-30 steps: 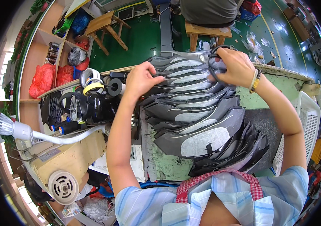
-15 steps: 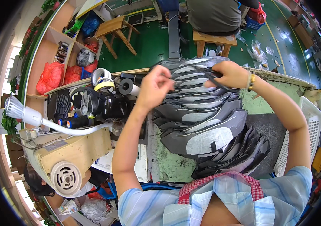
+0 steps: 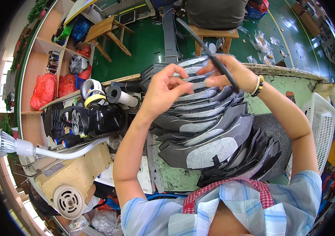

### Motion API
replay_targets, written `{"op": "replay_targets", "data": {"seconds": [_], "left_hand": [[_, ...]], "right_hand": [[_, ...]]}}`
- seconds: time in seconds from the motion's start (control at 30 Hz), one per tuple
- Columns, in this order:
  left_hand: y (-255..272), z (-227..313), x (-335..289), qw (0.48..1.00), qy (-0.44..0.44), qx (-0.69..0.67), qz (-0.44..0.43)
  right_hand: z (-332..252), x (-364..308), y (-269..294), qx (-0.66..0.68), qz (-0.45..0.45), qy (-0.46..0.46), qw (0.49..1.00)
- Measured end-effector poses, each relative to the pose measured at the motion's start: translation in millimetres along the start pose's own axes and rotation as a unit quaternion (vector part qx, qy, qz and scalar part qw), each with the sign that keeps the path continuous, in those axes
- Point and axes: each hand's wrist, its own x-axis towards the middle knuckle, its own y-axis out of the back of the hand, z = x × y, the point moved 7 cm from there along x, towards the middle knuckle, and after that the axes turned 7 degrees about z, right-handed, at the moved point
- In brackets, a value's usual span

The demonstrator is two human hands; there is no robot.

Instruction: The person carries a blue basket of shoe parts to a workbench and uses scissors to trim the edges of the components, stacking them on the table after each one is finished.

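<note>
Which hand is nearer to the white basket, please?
Right: the right hand is left of the white basket, over the dark pieces; the left hand is farther left.

Glossy green floor (image 3: 145,45) with yellow line (image 3: 280,36), wooden stools (image 3: 101,30), pale wooden shelving (image 3: 37,51), white flexible-necked lamp (image 3: 24,148)

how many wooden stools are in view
2: one stool stands at upper left on the green floor; the other is at top centre, under a seated person. Others may be hidden.
</note>
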Motion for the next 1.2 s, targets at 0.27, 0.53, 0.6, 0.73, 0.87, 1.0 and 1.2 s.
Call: {"op": "replay_targets", "data": {"seconds": [0.27, 0.53, 0.6, 0.73, 0.87, 1.0, 1.2], "left_hand": [[53.7, -2.1, -7.6, 0.997, 0.010, 0.069, 0.031], [75.0, -55.8, 22.6, 0.978, 0.057, 0.194, 0.043], [82.7, -61.5, 29.6, 0.945, 0.048, 0.313, 0.087], [72.4, -36.0, 31.1, 0.910, 0.009, 0.404, 0.094], [105.0, -42.3, 15.4, 0.982, 0.043, 0.186, 0.007], [103.1, -44.5, 6.1, 0.986, 0.022, 0.164, 0.007], [100.5, -41.3, -5.9, 0.983, -0.047, 0.154, 0.082]], "right_hand": [[5.7, 12.7, 16.1, 0.038, 0.010, -0.008, 0.999], [23.5, 38.0, 18.3, -0.408, 0.050, 0.127, 0.903], [26.1, 43.9, 18.8, -0.439, 0.052, 0.126, 0.888], [-4.5, 25.2, 23.0, -0.553, 0.126, 0.217, 0.795], [-41.1, -7.8, -17.9, -0.626, 0.026, 0.238, 0.742], [-29.4, 14.3, -42.1, -0.681, -0.055, 0.182, 0.707], [-32.4, 19.9, -50.5, -0.660, -0.099, 0.145, 0.730]]}}
